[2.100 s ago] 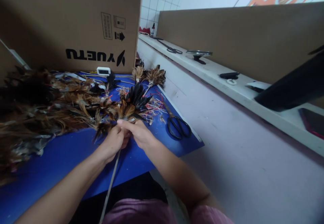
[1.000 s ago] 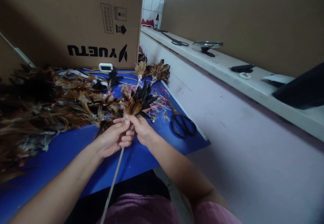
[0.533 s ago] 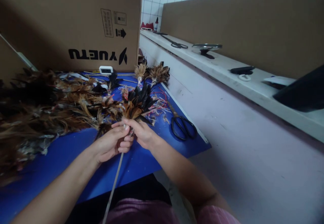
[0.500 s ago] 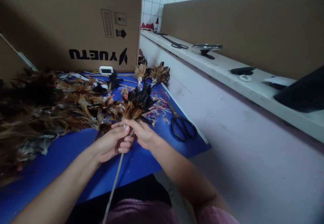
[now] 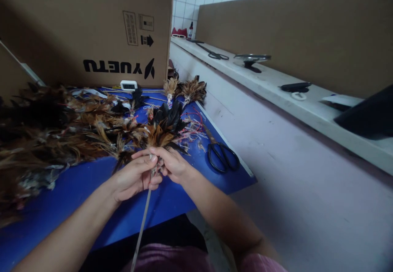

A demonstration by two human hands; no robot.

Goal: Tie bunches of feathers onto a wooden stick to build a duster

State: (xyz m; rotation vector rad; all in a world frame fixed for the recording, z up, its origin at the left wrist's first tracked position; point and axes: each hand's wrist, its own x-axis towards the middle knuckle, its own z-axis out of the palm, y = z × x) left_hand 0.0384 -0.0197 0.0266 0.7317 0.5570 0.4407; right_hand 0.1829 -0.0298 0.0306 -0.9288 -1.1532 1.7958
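We see both hands meeting over the front part of the blue mat (image 5: 76, 190). Left hand (image 5: 133, 177) is closed around the thin stick (image 5: 143, 227), fingers curled at the base of the feather tuft (image 5: 162, 126). Right hand (image 5: 173, 165) pinches the same spot from the other side, fingers closed on the stick just under the feathers, touching the left hand. Tuft is brown and black, fanned up and away from the hands. Stick runs down from the hands toward the body, past the mat's front edge.

Loose feathers (image 5: 46, 132) are heaped on the left side of the mat, up to its back edge. Black scissors (image 5: 222, 157) lie near the mat's right edge, apart from the hands. Red and white threads (image 5: 193, 126) lie between tuft and scissors. Two small finished dusters (image 5: 186, 89) sit at the mat's back right corner. Cardboard box (image 5: 92, 26) stands along the back edge, with a small white device (image 5: 128, 85) at its foot. Table (image 5: 291, 182) to the right of the mat is pale pink. Shelf (image 5: 276, 91) beyond it carries more scissors (image 5: 215, 55).
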